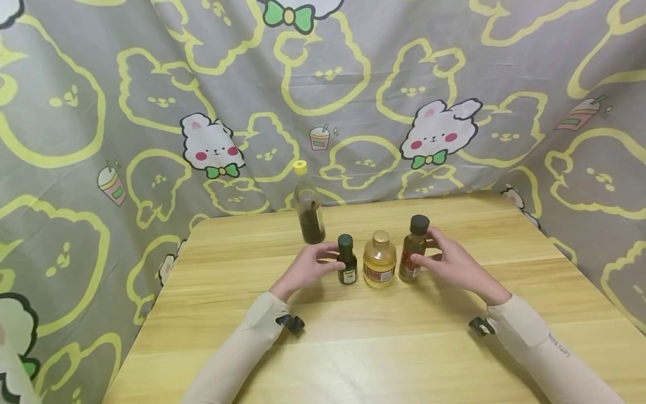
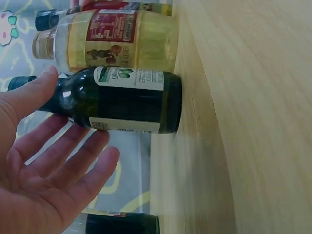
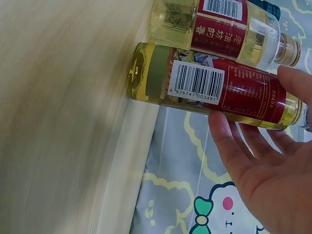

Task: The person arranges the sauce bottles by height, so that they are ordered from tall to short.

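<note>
A small dark green olive oil bottle (image 1: 347, 268) stands upright, with my left hand (image 1: 314, 266) at its left side. In the left wrist view, the thumb lies near its neck and the loosely spread fingers (image 2: 100, 144) reach along the other side. Right of it is a round clear bottle of yellow oil (image 1: 379, 261) with a gold cap. A slimmer oil bottle (image 3: 214, 85) with a red label and black cap stands at the right. My right hand (image 1: 451, 261) is around its upper part, thumb in front, fingers relaxed and partly hidden behind it.
A tall bottle of dark liquid (image 1: 310, 216) with a yellow cap stands behind, to the left. The wooden table (image 1: 383, 359) ends at a patterned curtain (image 1: 353, 95) at the back and sides. A small black device (image 1: 291, 324) sits on each wrist.
</note>
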`<state>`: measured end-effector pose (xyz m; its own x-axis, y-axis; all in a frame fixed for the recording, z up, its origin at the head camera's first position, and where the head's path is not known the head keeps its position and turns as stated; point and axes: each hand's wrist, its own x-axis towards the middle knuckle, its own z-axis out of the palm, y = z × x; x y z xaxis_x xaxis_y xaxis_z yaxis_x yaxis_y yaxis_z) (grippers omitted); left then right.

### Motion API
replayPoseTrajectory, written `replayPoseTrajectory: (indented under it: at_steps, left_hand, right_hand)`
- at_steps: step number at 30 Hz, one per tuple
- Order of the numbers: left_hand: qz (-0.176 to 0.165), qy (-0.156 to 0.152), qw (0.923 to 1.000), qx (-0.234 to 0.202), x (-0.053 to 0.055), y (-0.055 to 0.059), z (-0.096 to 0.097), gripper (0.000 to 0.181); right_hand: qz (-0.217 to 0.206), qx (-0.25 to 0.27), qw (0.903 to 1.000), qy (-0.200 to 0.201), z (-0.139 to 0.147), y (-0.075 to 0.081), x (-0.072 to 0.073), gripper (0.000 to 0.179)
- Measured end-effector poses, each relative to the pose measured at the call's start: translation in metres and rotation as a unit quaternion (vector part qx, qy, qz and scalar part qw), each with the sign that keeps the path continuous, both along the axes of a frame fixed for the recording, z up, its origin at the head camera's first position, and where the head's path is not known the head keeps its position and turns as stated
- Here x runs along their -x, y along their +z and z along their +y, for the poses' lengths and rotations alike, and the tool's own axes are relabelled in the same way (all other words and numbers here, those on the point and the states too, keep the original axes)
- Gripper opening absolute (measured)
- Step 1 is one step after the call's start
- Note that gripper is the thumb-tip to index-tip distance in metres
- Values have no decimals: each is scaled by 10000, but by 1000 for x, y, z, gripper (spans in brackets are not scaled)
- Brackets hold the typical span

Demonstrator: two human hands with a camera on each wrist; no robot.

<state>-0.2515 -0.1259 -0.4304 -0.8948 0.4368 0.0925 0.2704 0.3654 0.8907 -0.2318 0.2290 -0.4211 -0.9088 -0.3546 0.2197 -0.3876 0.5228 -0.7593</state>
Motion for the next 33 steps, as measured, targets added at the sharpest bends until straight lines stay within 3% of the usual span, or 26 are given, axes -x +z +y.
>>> replayPoseTrajectory:
  at_steps: [18,33]
  left_hand:
    - [-27,238,9997,18,3,-4,6,38]
    - [-47,97,9999,60,2,-3,4,34]
  right_hand:
    - [11,-69,10000,22,1,1,0,57]
    - [345,-204,9992,-67,0,1,0,58]
